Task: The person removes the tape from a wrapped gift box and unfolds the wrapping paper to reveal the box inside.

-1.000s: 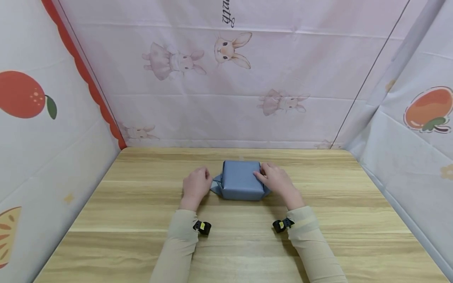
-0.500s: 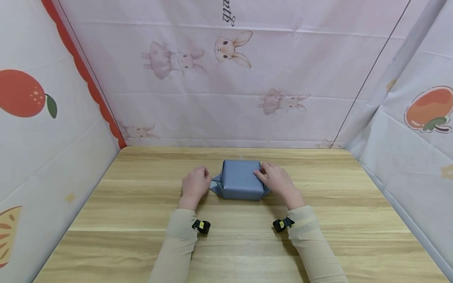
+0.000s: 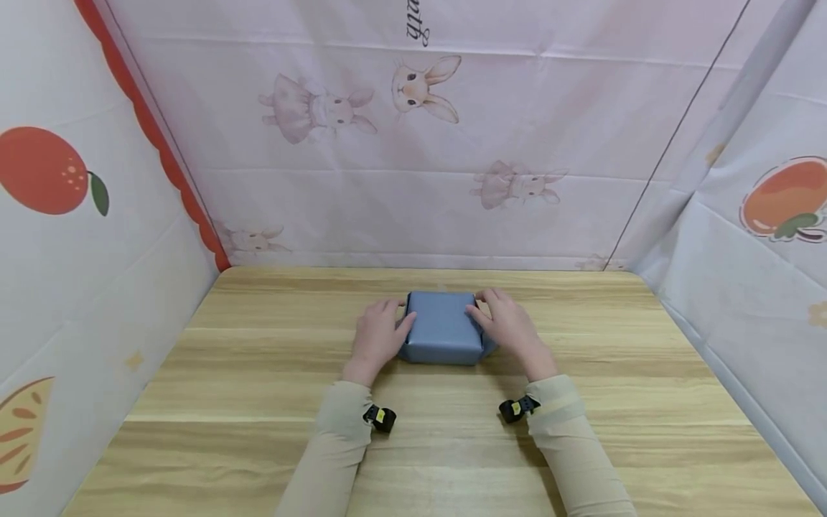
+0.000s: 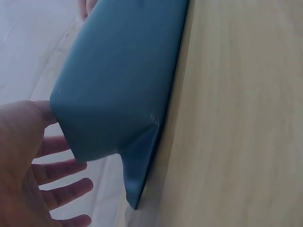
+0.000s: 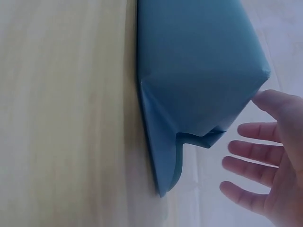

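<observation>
A box wrapped in blue-grey paper [image 3: 442, 319] lies on the wooden table, in the middle near the back edge. Both ends have loose paper flaps; a pointed left flap [image 4: 136, 177] shows in the left wrist view and a creased right flap [image 5: 163, 146] in the right one. My left hand [image 3: 377, 334] is at the box's left end, thumb at the top edge, the other fingers extended and spread beyond the paper. At the opposite end, my right hand [image 3: 510, 330] mirrors this, its thumb by the top corner and its fingers spread apart.
The wooden table [image 3: 258, 431] runs back to a pink cloth wall [image 3: 362, 208] printed with rabbits. White cloth walls with fruit prints stand on the left and right. A black wrist camera [image 3: 381, 418] is strapped on the left sleeve, another camera [image 3: 517, 410] on the right.
My left hand has moved right from beside the left flap to the box's end, its fingers opening from a curl. My right hand has barely shifted, its fingers now more spread. The box stays put.
</observation>
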A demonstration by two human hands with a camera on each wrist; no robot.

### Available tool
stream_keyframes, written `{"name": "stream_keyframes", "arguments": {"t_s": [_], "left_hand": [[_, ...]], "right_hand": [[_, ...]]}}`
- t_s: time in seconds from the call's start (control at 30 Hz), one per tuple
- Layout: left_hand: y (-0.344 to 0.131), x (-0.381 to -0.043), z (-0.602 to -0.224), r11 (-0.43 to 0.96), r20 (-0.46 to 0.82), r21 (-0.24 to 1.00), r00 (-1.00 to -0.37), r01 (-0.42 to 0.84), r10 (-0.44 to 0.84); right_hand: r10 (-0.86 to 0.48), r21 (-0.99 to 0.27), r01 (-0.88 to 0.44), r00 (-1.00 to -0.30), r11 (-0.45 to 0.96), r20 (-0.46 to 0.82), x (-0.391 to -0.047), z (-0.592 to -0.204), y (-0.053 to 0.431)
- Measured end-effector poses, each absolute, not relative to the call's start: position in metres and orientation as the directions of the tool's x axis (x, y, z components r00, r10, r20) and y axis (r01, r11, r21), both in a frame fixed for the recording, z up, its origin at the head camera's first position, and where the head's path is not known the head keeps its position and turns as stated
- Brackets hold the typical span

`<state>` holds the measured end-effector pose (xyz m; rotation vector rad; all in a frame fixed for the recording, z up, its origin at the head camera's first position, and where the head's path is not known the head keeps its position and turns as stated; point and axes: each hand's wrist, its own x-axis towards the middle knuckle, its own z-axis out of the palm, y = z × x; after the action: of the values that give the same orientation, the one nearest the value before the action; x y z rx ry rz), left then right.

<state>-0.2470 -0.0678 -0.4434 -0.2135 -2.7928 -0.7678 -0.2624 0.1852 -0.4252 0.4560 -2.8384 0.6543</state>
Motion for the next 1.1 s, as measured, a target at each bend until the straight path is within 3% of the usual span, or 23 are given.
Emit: {"name": "stream_keyframes", "arguments": {"t_s": [0.33,1.1], "left_hand": [[-0.061,-0.254,-0.437,0.824,0.203,0.517,-0.968,0.232,0.145],[-0.054,-0.279,-0.433,0.820,0.049,0.537,-0.978,0.196,0.202]], "right_hand": [[-0.268,-0.532,-0.325,-0.946,0.782,0.184,-0.269,-0.430,0.187],[-0.304,-0.646,-0.327,-0.941,0.690,0.152,-0.278,-0.440,0.185]]}}
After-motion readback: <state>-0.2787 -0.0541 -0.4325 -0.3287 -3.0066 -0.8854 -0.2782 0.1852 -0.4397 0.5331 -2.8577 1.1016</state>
